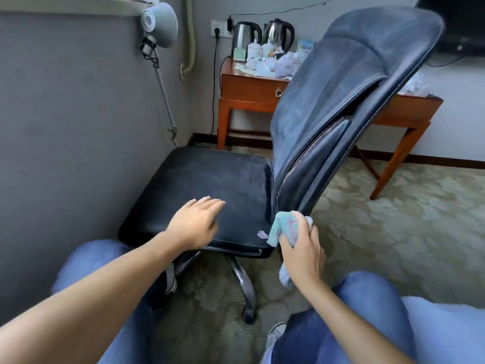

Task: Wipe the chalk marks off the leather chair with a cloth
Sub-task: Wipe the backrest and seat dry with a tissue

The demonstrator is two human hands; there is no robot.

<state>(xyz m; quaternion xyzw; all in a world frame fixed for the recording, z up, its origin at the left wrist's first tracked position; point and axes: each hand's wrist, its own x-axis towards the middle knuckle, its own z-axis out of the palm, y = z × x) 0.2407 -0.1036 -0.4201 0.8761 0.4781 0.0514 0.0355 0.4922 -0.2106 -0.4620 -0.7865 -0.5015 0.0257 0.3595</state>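
A dark leather office chair stands in front of me, its seat (199, 177) facing left and its tall backrest (338, 82) leaning to the right. Pale chalky smears cover the backrest's front, and faint dusty marks show on the seat. My left hand (195, 223) rests flat on the seat's near edge, fingers spread, holding nothing. My right hand (301, 245) grips a bunched light blue-green cloth (283, 227) pressed against the bottom corner where backrest meets seat. A tail of the cloth hangs below my wrist.
A grey wall closes in on the left, with a desk lamp (160, 24) clamped above. A wooden table (249, 88) behind the chair carries two kettles, cups and clutter. The chair's metal wheeled base (244, 282) stands on patterned carpet between my knees.
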